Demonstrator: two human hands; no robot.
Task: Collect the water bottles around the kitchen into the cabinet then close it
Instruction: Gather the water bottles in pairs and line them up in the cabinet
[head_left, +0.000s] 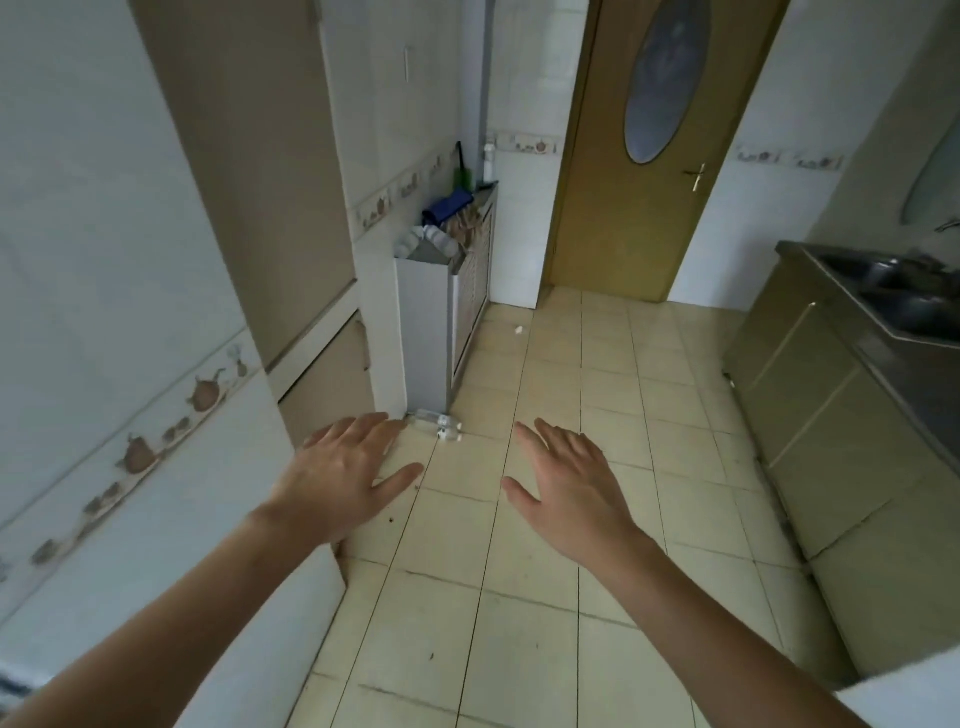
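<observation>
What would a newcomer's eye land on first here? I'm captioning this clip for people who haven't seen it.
First, the two bare hands stretched forward over the beige tiled floor, the left hand and right hand both open and empty. Next, the clear plastic water bottles lying on the floor just past the left hand, at the foot of a grey metal cabinet. Behind stands a brown wooden door with an oval window.

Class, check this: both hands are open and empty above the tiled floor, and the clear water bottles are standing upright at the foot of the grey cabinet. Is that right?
One detail is wrong. In the head view the water bottles lie on their sides on the tiled floor, not upright. The rest holds: left hand and right hand are open and empty, and the bottles are at the foot of the grey cabinet.
</observation>
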